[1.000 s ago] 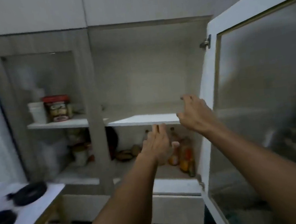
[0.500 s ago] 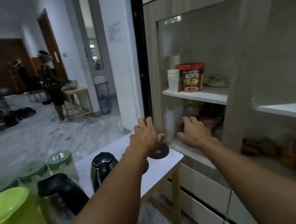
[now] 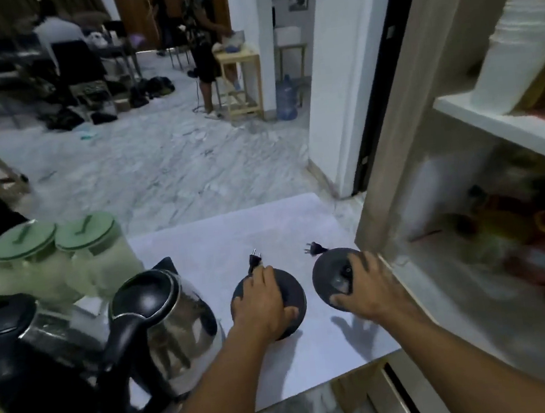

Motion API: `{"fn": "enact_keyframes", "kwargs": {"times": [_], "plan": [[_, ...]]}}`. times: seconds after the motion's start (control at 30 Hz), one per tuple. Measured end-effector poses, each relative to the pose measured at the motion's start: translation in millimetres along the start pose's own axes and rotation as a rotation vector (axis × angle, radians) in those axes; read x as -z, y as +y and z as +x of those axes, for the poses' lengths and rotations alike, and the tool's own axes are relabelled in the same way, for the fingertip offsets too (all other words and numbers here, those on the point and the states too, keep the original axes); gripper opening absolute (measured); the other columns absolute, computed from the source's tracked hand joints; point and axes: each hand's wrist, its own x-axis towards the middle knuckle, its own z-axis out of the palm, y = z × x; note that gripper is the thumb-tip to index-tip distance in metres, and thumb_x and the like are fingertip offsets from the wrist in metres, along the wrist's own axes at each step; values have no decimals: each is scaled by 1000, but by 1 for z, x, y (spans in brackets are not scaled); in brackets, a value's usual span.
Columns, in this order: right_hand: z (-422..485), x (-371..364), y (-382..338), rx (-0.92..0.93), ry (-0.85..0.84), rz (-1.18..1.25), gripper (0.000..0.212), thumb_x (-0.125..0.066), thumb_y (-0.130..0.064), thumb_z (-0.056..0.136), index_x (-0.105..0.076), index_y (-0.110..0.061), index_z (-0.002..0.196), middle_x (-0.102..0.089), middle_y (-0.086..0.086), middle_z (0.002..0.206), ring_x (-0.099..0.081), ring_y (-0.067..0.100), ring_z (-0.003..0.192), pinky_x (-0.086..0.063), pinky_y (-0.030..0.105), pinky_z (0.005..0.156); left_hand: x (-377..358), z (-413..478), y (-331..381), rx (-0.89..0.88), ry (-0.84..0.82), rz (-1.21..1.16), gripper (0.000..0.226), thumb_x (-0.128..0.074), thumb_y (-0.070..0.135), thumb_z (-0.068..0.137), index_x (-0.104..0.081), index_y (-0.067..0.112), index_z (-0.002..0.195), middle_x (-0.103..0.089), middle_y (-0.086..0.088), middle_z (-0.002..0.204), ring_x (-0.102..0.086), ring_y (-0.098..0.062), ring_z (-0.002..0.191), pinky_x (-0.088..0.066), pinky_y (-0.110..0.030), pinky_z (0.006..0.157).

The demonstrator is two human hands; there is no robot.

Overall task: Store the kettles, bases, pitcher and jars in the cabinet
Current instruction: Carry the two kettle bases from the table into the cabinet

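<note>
The left hand [image 3: 264, 303] lies spread over one black kettle base [image 3: 291, 300] on the white table [image 3: 221, 245], fingers curled around its rim: the thumb wraps the near right edge, the other fingertips reach the far left edge, so the disc sits directly under the palm. Its plug [image 3: 254, 258] lies on the table just beyond those fingertips.

The right hand [image 3: 365, 285] clasps the second base [image 3: 333, 272], fingers splayed across its top and thumb hooked on the near edge; most of the disc shows to the left of the fingers. This base looks tilted and raised, with the hand's shadow falling on the table below. Its plug [image 3: 314, 248] juts out past the far left of the fingers.

Left of the left hand stand two steel kettles [image 3: 172, 317] with black lids and handles, the nearer one [image 3: 41, 351] partly cut off. Beyond them, three green-lidded jars [image 3: 97, 248] stand in a row. To the right of the right hand, the cabinet [image 3: 505, 128] shows a white shelf bearing a stack of white cups [image 3: 514, 56].
</note>
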Motion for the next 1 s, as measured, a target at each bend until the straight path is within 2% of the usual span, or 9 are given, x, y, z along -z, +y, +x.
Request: {"fn": "enact_keyframes", "kwargs": {"times": [0.07, 0.13, 0.2, 0.3, 0.43, 0.63, 0.77, 0.87, 1.0], "plan": [[24, -26, 16, -11, -97, 0, 113, -67, -67, 74, -1, -30, 157, 6, 2, 167, -8, 43, 150, -27, 61, 113, -29, 18, -8, 90, -40, -3, 111, -71, 56, 75, -5, 18, 154, -7, 1, 162, -11, -29, 149, -28, -58, 112], [33, -48, 29, -8, -122, 11, 120, -68, -69, 71, 8, -33, 157, 9, -3, 167, 2, 43, 151, -20, 66, 114, -51, 25, -15, 163, -102, -10, 125, -74, 63, 67, 5, 24, 156, 4, 5, 164, 3, -29, 151, -22, -64, 113], [36, -58, 36, 0, -72, 52, 118, -71, -66, 70, 4, -34, 156, 1, -5, 166, 4, 42, 150, -19, 66, 115, -63, 24, -18, 203, -79, -39, 126, -76, 66, 62, 1, 29, 155, 3, 8, 163, 7, -28, 151, -22, -66, 112], [39, -52, 33, -27, -55, 119, 112, -78, -58, 64, -10, -37, 151, -7, -1, 162, -3, 45, 147, -22, 66, 112, -68, 10, -11, 248, -16, -48, 120, -77, 68, 54, -12, 32, 149, -6, 3, 159, 1, -33, 148, -26, -65, 110], [23, -55, 27, -105, -86, 135, 107, -79, -54, 51, -16, -36, 137, -8, 6, 153, -13, 52, 138, -31, 64, 105, -82, -28, -2, 262, -66, -22, 134, -78, 72, 42, -3, 38, 148, 2, 1, 157, 6, -38, 146, -23, -58, 113], [-9, -63, 35, -70, -59, 119, 102, -73, -49, 65, -13, -34, 146, -7, 7, 158, -26, 47, 133, -36, 55, 103, -85, -59, -6, 168, -49, 59, 127, -85, 59, 47, -10, 39, 148, -9, 7, 154, -13, -29, 139, -36, -49, 96], [-19, -58, 36, -77, -37, 159, 93, -78, -37, 59, -24, -30, 135, -17, 7, 149, -36, 47, 122, -42, 51, 97, -83, -66, -4, 125, -24, 99, 114, -84, 51, 51, -20, 32, 143, -18, 9, 148, -24, -26, 129, -40, -46, 87], [-31, -57, 40, -77, 7, 173, 92, -77, -30, 54, -27, -29, 131, -22, 8, 143, -39, 48, 117, -44, 51, 95, -76, -68, -2, 70, -18, 178, 107, -82, 48, 53, -25, 25, 140, -26, 6, 140, -30, -25, 122, -42, -44, 85], [-44, -56, 38, -81, 71, 168, 99, -78, -31, 50, -27, -28, 134, -22, 9, 140, -38, 47, 118, -46, 50, 93, -65, -68, 0, 46, -4, 220, 101, -82, 48, 52, -31, 20, 135, -32, 3, 134, -34, -25, 120, -41, -43, 89]]}}
